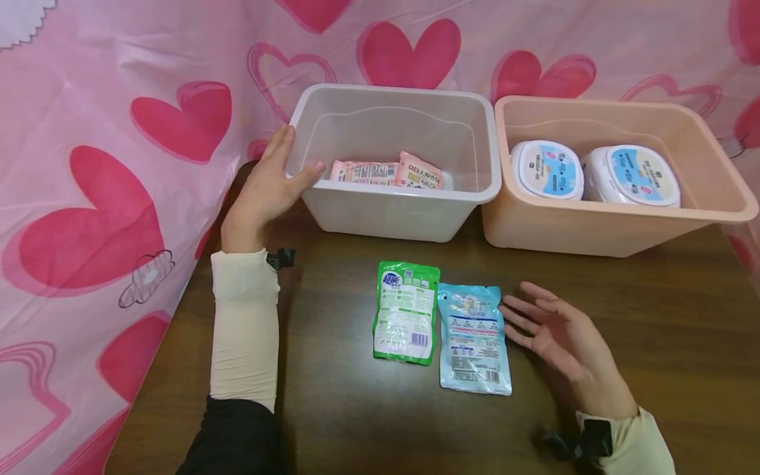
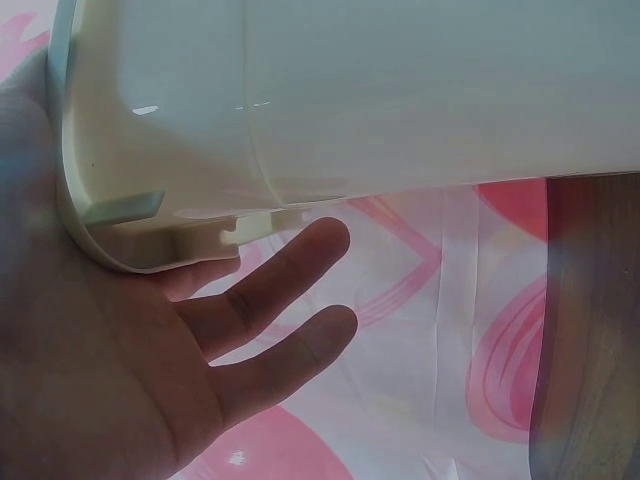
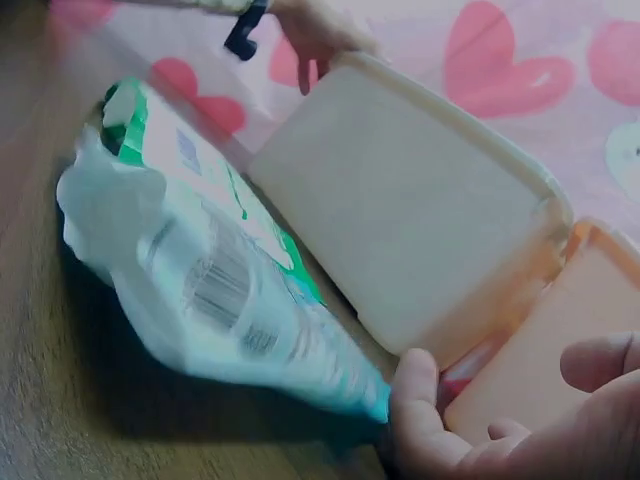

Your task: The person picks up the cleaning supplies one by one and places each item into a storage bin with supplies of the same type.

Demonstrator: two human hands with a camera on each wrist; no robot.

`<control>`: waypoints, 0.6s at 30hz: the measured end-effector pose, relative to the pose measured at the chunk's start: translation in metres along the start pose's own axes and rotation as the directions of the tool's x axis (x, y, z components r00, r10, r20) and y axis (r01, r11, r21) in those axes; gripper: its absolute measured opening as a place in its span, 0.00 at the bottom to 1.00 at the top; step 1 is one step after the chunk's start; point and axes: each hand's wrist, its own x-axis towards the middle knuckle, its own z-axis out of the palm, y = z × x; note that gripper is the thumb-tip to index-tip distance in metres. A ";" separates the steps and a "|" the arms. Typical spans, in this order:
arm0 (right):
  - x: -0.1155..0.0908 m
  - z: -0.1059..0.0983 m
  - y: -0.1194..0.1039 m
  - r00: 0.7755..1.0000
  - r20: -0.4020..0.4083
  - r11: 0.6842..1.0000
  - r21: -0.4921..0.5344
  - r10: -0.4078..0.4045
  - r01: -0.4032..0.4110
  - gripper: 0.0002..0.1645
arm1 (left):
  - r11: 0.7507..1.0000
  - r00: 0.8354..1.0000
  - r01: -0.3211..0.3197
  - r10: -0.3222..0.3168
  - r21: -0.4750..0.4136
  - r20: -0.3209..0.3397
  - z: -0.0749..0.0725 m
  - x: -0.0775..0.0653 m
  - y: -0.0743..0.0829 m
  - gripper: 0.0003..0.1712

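Note:
My left hand [image 1: 261, 188] holds the front left corner of a whitish plastic bin [image 1: 386, 214]. The thumb lies over the rim, and the other fingers spread along the outside, as the left wrist view shows from below. Inside that bin lie pink packets [image 1: 418, 173]. On the table in front are a green-and-white pouch [image 1: 406, 316] and, on its right, a light blue pouch [image 1: 474, 343], both with printed text and barcodes. Beside the blue pouch's right edge is my right hand [image 1: 567, 343], its fingers spread loosely and nothing in its grasp; whether the fingertips touch the pouch I cannot tell.
A peach-coloured bin [image 1: 552, 231] stands against the whitish one on the right. It contains two white tubs [image 1: 549, 170] with blue-printed lids. Both bins sit at the back of the dark wooden table [image 1: 338, 422], before a pink heart-patterned cloth [image 1: 285, 39] that also hangs on the left.

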 end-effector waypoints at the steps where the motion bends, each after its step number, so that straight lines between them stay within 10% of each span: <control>1: 0.001 0.000 -0.001 0.999 0.015 0.999 0.046 0.028 -0.029 0.21 | 1.000 1.000 0.000 0.000 0.000 0.000 0.000 0.000 0.000 0.56; 18: 0.021 0.000 0.007 0.967 0.203 0.975 0.131 0.154 -0.182 0.28 | 0.999 1.000 0.009 -0.008 -0.033 0.009 0.001 0.001 -0.002 0.56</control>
